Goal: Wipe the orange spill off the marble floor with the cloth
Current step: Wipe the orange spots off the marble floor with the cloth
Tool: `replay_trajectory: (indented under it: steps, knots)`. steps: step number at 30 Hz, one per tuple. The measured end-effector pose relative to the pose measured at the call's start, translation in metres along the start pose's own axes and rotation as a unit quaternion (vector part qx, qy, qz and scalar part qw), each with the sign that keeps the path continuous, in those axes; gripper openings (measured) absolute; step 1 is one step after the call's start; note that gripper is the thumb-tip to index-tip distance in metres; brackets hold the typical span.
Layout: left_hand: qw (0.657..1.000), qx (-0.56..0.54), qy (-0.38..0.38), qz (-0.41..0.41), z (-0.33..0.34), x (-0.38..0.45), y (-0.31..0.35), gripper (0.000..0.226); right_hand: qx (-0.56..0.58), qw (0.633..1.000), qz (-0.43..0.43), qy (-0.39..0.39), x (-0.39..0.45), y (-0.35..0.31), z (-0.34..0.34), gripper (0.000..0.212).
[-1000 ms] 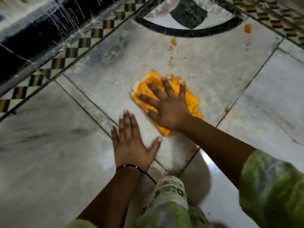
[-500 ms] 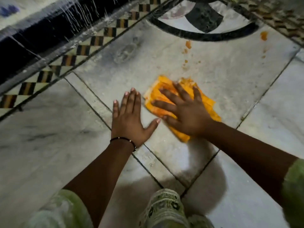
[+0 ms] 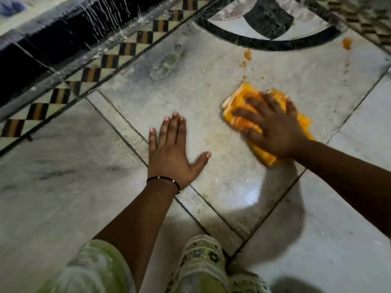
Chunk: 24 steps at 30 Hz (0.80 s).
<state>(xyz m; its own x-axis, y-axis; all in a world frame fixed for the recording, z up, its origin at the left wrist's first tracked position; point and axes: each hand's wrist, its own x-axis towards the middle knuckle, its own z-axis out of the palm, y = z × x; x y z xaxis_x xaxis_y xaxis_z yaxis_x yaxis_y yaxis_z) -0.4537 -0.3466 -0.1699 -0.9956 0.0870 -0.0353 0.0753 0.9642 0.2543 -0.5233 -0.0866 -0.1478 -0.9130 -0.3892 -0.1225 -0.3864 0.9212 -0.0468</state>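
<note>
A folded yellow-orange cloth (image 3: 239,102) lies on the grey marble floor (image 3: 190,85). My right hand (image 3: 273,125) presses flat on it with spread fingers, blurred by motion. Flat on the bare marble to the cloth's left rests my left hand (image 3: 171,153), fingers straight, a thin black band at the wrist. Beyond the cloth, orange spill drops (image 3: 247,55) trail toward the black inlay ring, and one larger orange blob (image 3: 347,43) sits at the far right. A faint orange smear shows on the marble between my hands.
A checkered tile border (image 3: 110,60) runs diagonally along the left, with a dark wall base (image 3: 42,45) behind it. A black and white inlay medallion (image 3: 268,20) lies at the top. My knee in patterned green fabric (image 3: 201,265) is at the bottom.
My right hand has slid the cloth to the right, away from my left hand. The view has shifted, so both hands sit further apart in it.
</note>
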Motion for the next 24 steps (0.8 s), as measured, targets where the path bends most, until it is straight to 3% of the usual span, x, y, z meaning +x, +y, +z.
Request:
replay_trajectory:
  steps: [2,4,5,7,9,11,12,14,16,18,19,21,23,24]
  knots:
    - [1.000,0.000,0.000,0.002,0.000,0.000,0.000,0.096,0.046,0.989,0.137,0.013,0.033,-0.009,-0.001,0.055]
    - [1.000,-0.002,0.004,0.001,0.000,0.000,0.000,0.096,0.066,0.978,0.195,0.019,0.058,-0.042,-0.005,0.052]
    - [1.000,-0.002,0.003,0.000,0.000,0.000,-0.001,0.096,0.059,0.984,0.168,0.020,0.060,-0.057,-0.003,0.053]
    - [1.000,0.000,0.001,0.000,0.000,0.000,0.000,0.096,0.028,0.999,0.037,0.022,0.037,-0.068,0.003,0.055]
    - [1.000,-0.005,0.001,0.001,-0.001,0.000,0.000,0.096,-0.013,0.995,-0.100,0.024,0.000,-0.048,0.008,0.056]
    - [1.000,-0.004,-0.005,0.002,-0.001,0.000,0.000,0.096,-0.040,0.987,-0.153,0.017,-0.017,-0.010,0.005,0.056]
    - [1.000,-0.001,-0.007,0.001,-0.001,0.000,0.000,0.096,-0.033,0.992,-0.124,0.017,-0.014,0.004,0.003,0.057]
    - [1.000,0.003,-0.006,0.000,-0.001,0.000,0.000,0.096,0.016,0.999,0.028,0.040,0.008,0.006,0.002,0.059]
    - [1.000,0.004,-0.005,0.000,-0.001,0.000,0.000,0.096,0.058,0.976,0.201,0.066,0.037,-0.027,0.003,0.057]
    - [1.000,0.005,-0.004,0.000,-0.001,0.000,0.000,0.096,0.079,0.958,0.267,0.067,0.048,-0.068,0.003,0.059]
    - [1.000,0.005,-0.004,0.001,-0.001,0.000,0.001,0.096,0.071,0.966,0.240,0.066,0.041,-0.080,0.004,0.060]
    - [1.000,0.004,-0.003,0.002,-0.001,0.000,0.001,0.096,0.028,0.995,0.077,0.058,0.006,-0.072,0.008,0.060]
    - [1.000,0.004,-0.003,0.002,-0.001,0.000,0.000,0.096,-0.014,0.991,-0.126,0.032,-0.027,-0.029,0.006,0.059]
    - [1.000,0.005,-0.006,0.003,-0.001,0.000,0.000,0.096,-0.033,0.982,-0.183,0.018,-0.037,-0.003,0.004,0.059]
